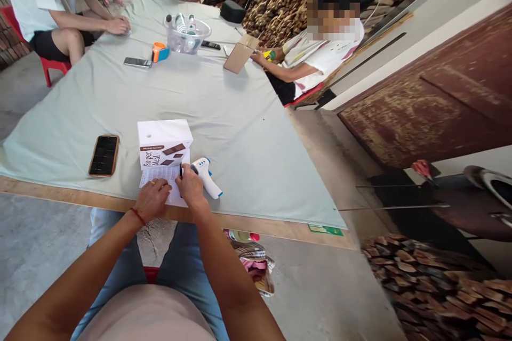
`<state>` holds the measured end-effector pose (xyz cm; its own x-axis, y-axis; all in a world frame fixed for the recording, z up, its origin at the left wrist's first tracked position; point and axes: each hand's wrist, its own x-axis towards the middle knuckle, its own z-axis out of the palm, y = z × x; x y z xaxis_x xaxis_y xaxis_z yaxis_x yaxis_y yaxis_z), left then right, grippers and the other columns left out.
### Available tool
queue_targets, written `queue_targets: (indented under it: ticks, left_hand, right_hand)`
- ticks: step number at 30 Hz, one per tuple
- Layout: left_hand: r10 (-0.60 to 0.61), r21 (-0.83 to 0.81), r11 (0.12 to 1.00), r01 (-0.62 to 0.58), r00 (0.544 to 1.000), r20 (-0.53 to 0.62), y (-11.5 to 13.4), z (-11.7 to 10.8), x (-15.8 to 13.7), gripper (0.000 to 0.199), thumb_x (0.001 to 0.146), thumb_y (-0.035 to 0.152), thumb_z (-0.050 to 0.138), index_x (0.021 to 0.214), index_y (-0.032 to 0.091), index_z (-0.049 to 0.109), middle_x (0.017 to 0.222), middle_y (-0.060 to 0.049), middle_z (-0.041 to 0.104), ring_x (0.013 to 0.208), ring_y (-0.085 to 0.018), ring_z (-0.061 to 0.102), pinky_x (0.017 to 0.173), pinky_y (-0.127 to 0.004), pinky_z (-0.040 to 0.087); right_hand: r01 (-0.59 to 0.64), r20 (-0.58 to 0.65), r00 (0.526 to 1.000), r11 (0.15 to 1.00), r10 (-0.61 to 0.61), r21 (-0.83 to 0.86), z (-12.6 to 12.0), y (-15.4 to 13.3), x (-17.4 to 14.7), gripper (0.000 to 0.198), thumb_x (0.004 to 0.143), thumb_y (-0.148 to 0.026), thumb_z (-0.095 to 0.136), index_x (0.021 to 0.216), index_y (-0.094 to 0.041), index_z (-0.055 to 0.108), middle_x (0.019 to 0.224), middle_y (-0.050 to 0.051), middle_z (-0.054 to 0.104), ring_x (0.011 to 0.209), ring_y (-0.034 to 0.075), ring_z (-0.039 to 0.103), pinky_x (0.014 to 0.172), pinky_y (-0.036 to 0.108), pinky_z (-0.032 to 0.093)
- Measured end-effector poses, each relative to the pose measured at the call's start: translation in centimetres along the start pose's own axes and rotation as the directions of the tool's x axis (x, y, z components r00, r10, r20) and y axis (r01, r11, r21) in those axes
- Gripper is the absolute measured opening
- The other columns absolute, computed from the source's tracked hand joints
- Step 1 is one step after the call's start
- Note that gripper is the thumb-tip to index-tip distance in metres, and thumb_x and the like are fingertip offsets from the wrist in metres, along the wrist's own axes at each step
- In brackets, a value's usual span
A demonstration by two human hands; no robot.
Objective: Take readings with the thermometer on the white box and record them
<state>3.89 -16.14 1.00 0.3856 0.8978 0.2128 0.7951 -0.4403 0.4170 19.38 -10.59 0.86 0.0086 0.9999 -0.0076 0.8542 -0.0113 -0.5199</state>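
My left hand lies on a sheet of printed paper near the table's front edge, its fingers resting on the sheet and slightly bent. Just to its right, my right hand is closed around a dark, slim pen, only a little of which shows above the paper. Directly behind the paper stands a white box printed "Super Meal" with pictures of chocolate pieces. A white and blue infrared thermometer lies against the right side of my right hand.
A phone lies left of the box. Farther back are another phone, an orange and blue tape roll, a clear basin of bottles and a cardboard box. Other people sit around the cloth-covered table. Firewood is stacked at right.
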Motion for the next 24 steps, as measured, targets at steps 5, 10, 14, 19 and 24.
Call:
queue_targets:
  ticks: [5,10,14,19,24]
  left_hand:
    - [-0.019,0.091,0.996,0.012,0.997,0.073,-0.4,1.0,-0.7,0.027,0.096,0.020,0.040,0.100,0.019,0.067,0.111,-0.013,0.067,0.087,-0.024,0.064,0.078,-0.039,0.052]
    - [0.155,0.117,0.981,-0.152,0.988,-0.019,-1.1,1.3,-1.2,0.031,0.096,0.017,0.041,0.114,0.017,0.066,0.126,-0.013,0.066,0.100,-0.024,0.064,0.090,-0.042,0.051]
    - [0.194,0.192,0.963,-0.188,0.981,-0.012,-1.2,1.2,-0.9,0.032,0.096,0.017,0.043,0.118,0.017,0.066,0.130,-0.011,0.065,0.093,-0.022,0.065,0.084,-0.040,0.052]
    - [0.238,0.269,0.933,-0.239,0.971,0.036,-1.1,0.8,-0.4,0.034,0.094,0.018,0.045,0.121,0.017,0.065,0.136,-0.009,0.063,0.086,-0.023,0.062,0.074,-0.040,0.052]
    - [0.230,0.268,0.937,-0.222,0.973,0.003,-0.8,0.9,-0.4,0.033,0.097,0.024,0.044,0.121,0.019,0.065,0.132,-0.010,0.065,0.085,-0.022,0.061,0.074,-0.040,0.050]
  right_hand:
    - [0.175,-0.124,0.982,0.943,-0.145,0.283,-1.4,2.4,-2.5,0.042,0.085,-0.017,0.040,0.121,-0.017,0.061,0.102,0.011,0.067,0.093,0.023,0.062,0.087,0.037,0.048]
    - [0.275,-0.284,0.950,0.782,-0.130,0.560,-1.0,3.9,-5.0,0.031,0.083,-0.037,0.060,0.109,-0.021,0.060,0.080,0.001,0.059,0.073,0.018,0.055,0.073,0.033,0.050]
    - [0.233,-0.291,0.957,0.649,-0.019,0.724,-0.9,2.8,-5.0,0.029,0.091,-0.048,0.050,0.095,-0.022,0.063,0.072,0.000,0.057,0.064,0.015,0.053,0.065,0.031,0.049]
    - [0.120,-0.163,0.986,0.546,0.030,0.829,-0.9,0.5,-3.2,0.027,0.085,-0.044,0.056,0.096,-0.023,0.070,0.078,0.002,0.067,0.070,0.017,0.063,0.070,0.032,0.054]
    - [0.071,-0.144,0.986,0.555,0.088,0.829,0.8,0.2,-2.1,0.017,0.074,-0.038,0.062,0.074,-0.022,0.063,0.063,-0.001,0.063,0.060,0.015,0.058,0.061,0.029,0.052]
